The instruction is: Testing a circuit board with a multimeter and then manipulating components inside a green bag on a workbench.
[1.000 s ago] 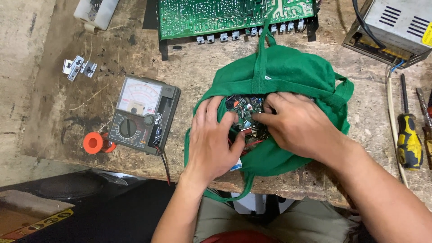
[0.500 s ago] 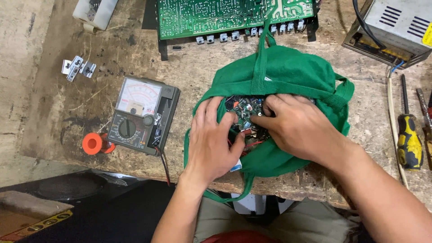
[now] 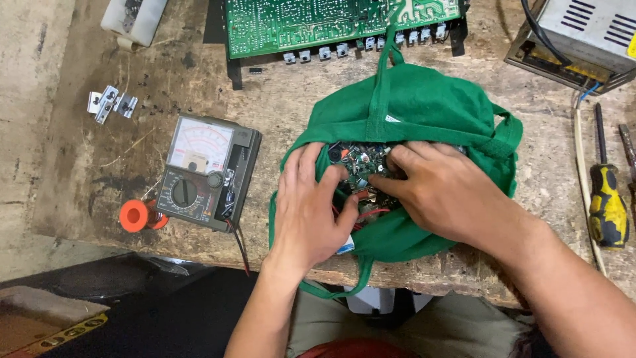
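Observation:
A green cloth bag [image 3: 424, 106] lies open on the worn wooden bench [image 3: 298, 93], full of small electronic parts [image 3: 361, 162] and red wires. My left hand [image 3: 308, 205] rests flat on the bag's left rim, fingers spread over the parts. From the right, my right hand [image 3: 444, 189] reaches into the opening, its fingertips buried among the parts. Whether those fingers pinch a piece is hidden.
An analog multimeter [image 3: 209, 172] lies left of the bag, an orange spool [image 3: 136, 215] beside it. A green circuit board [image 3: 331, 23] sits at the back, a metal power supply [image 3: 583, 36] at back right. A yellow-handled screwdriver [image 3: 606, 199] lies right. Small metal brackets [image 3: 109, 103] sit far left.
Both hands stay in the bag's opening; the fingers of my right hand shift slightly among the parts. Nothing else has moved.

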